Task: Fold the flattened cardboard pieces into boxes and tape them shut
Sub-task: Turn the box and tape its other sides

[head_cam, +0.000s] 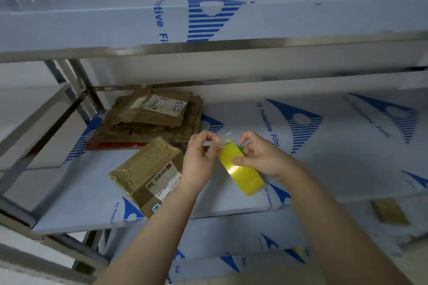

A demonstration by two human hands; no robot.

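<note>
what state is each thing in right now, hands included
tape roll, held in the air, loose end peeled up
left hand, pinches the roll's loose end
right hand, holds the roll, fingers curled round it
box, folded up, tape across it, lying untouched on the shelf
flattened cardboard stack, flat, piled at the back, untouched
</note>
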